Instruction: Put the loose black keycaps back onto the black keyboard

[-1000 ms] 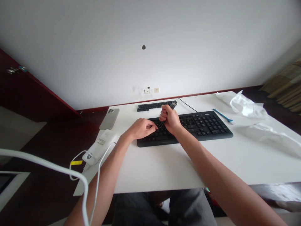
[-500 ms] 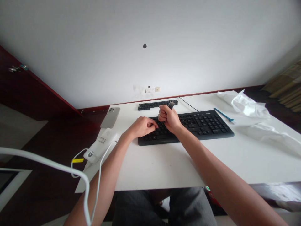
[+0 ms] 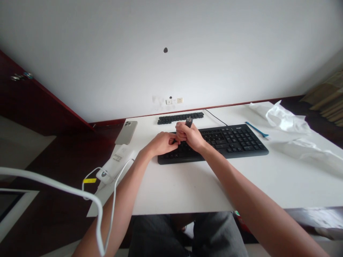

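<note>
A black keyboard (image 3: 233,141) lies on the white table. Over its left part, my right hand (image 3: 191,136) is a fist around a dark tool (image 3: 189,122) whose glossy end sticks up above the thumb. The tool's lower end is hidden behind the fingers, so its kind does not show. My left hand (image 3: 163,143) rests at the keyboard's left end, fingers curled and thumb drawn in, with the fingertips touching or nearly touching my right hand. Whatever those fingertips hold is too small to make out. Behind the keyboard, loose black keycaps (image 3: 180,117) lie in rows.
A blue brush-like tool (image 3: 256,129) lies right of the keyboard, beside crumpled white plastic (image 3: 286,119). At left are a phone (image 3: 127,132) and a white power strip (image 3: 116,164). A white cable (image 3: 77,191) crosses in front of my left forearm. The table (image 3: 182,192) reaches the wall.
My right hand has moved slightly left and closer to my left hand, and the tool now stands more upright. My left hand has stayed almost in place.
</note>
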`<move>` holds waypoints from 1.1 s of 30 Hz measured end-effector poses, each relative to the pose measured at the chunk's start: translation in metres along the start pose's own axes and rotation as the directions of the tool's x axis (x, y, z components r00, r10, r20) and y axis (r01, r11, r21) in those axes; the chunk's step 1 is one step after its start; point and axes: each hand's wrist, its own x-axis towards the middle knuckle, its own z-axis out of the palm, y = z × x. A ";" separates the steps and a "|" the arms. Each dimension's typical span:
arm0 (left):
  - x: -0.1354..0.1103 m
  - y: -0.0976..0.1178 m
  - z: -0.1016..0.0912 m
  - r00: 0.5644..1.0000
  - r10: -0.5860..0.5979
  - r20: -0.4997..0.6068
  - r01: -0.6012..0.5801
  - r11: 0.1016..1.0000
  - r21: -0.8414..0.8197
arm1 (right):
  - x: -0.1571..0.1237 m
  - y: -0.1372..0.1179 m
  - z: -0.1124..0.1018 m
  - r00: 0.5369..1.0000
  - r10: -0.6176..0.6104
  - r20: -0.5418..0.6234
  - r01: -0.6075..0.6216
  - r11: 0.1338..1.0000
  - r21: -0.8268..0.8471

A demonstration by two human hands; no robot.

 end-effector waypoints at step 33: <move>0.003 0.002 0.002 0.997 -0.039 0.070 0.037 0.999 0.039 | -0.008 -0.011 0.010 1.000 0.027 -0.002 -0.025 0.911 -0.412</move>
